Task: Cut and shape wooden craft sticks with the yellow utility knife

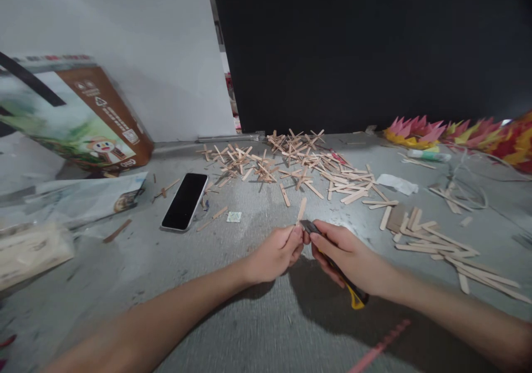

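Near the middle of the grey table, my left hand (276, 253) is closed around the lower end of a wooden craft stick (301, 209), whose upper part points away from me. My right hand (347, 254) grips a black and yellow utility knife (353, 292), its blade end touching or very close to the stick by my left thumb. Both hands meet at that spot, so the stick's lower end is hidden. Beyond them lies a pile of short sticks (291, 159), some of them in crossed shapes. Longer craft sticks (440, 245) are scattered to the right.
A phone (185, 202) lies left of the hands, near a small paper square (234, 216). Further left stand a printed bag (103, 123) and plastic packets (33, 251). Pink and yellow paper petals (415, 133), a glue tube (429, 155) and cables lie right. A black panel (374, 51) rises behind.
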Motion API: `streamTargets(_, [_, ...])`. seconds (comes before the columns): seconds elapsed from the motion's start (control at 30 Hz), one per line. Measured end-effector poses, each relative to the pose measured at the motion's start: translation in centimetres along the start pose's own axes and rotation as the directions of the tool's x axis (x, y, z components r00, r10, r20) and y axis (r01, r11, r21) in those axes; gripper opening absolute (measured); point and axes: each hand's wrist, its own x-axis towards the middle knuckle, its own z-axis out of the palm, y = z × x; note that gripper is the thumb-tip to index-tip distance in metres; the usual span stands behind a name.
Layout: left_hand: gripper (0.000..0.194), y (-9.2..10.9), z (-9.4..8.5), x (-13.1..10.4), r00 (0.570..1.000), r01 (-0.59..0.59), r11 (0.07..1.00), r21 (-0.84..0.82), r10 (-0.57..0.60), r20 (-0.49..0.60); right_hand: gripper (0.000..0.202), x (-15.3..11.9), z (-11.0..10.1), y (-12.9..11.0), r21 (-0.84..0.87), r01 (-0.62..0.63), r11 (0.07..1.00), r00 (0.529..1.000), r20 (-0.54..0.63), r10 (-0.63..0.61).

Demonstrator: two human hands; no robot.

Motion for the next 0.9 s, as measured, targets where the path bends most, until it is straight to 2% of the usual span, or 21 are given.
streamTargets(0.23, [0.050, -0.1, 0.1, -0.1, 1.000, 0.009, 1.000, 0.023, -0.009, 0.002, 0.040, -0.5, 0.0, -0.6, 0.061, -0.060, 0.996, 0.998, 0.001, 0.060])
streamTargets(0.37, [0.050, 0.2, 0.0, -0.1, 1.000, 0.000, 0.998, 0.064, 0.000, 0.002, 0.041, -0.2, -0.2, -0.8, 0.150, -0.086, 0.985, 0.996, 0.044, 0.080])
streamTargets(0.9, [0.050, -0.4, 0.1, 0.0, 1.000, 0.018, 0.999, 0.042, -0.017, -0.008, 0.031, -0.1, 0.0, -0.6, 0.428, -0.111, 0.897, 0.990, 0.132, 0.059])
